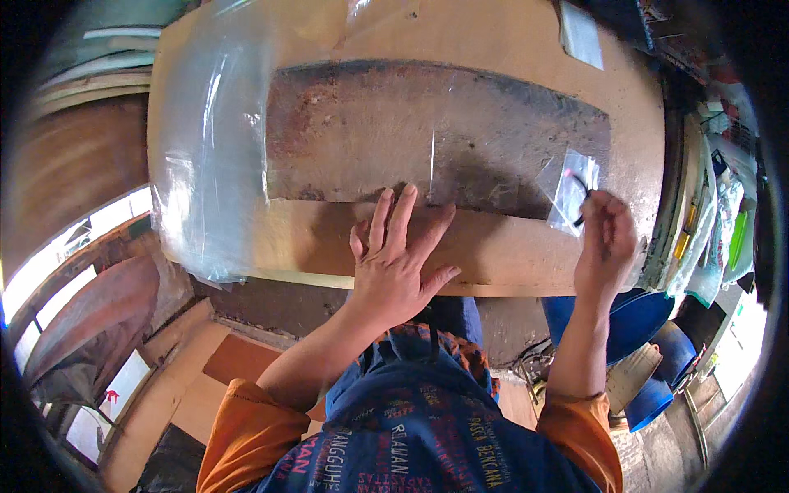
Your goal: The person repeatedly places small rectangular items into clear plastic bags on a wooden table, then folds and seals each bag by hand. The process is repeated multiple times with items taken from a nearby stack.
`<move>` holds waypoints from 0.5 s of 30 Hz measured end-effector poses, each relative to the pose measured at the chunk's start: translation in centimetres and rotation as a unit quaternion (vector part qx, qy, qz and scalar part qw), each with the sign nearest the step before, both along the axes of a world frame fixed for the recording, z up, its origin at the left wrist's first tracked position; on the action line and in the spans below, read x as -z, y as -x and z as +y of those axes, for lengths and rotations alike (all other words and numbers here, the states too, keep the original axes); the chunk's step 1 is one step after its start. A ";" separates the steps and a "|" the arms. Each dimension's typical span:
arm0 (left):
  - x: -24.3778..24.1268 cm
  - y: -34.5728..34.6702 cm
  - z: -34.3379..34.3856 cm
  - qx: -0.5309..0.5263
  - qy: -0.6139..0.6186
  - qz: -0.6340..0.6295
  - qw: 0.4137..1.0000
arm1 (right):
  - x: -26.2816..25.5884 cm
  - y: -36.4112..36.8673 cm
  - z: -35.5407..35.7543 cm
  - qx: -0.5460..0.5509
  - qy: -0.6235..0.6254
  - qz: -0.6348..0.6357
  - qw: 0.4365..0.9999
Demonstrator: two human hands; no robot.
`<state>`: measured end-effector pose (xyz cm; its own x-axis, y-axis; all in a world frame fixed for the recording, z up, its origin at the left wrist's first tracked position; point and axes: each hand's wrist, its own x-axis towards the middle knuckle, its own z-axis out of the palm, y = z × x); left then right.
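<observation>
My left hand (397, 265) lies with its fingers spread near the front edge of a wooden table (524, 249), its fingertips at the edge of a dark, stained sheet (370, 135). At the right, my right hand (607, 231) is closed around a thin black curved thing (578, 182), too small to identify. Small clear plastic bags (567, 206) lie beside and under that thing, over the sheet's right corner. A wide length of clear plastic film (209, 154) covers the left part of the table.
A white piece of material (581, 34) rests at the back right of the table. Blue plastic containers (638, 326) stand below the table's right side. Plastic bags (715, 234) hang or lie beyond the right edge. Brown panels (240, 366) cover part of the floor at the lower left.
</observation>
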<state>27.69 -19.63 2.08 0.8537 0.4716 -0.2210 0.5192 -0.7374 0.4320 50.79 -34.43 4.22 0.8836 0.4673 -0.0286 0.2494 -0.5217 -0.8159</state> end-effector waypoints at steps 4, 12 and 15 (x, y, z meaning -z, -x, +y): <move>-0.6 0.8 -0.2 -0.010 0.010 -0.055 0.998 | 2.0 -6.6 1.4 0.041 -0.039 0.018 0.998; -0.9 2.0 -0.9 -0.260 0.260 -0.142 0.919 | 5.2 -11.8 4.5 0.080 0.127 -0.039 0.988; 1.3 2.2 0.0 -0.416 0.409 -0.222 0.781 | 4.6 -11.3 4.7 0.067 0.138 -0.071 0.986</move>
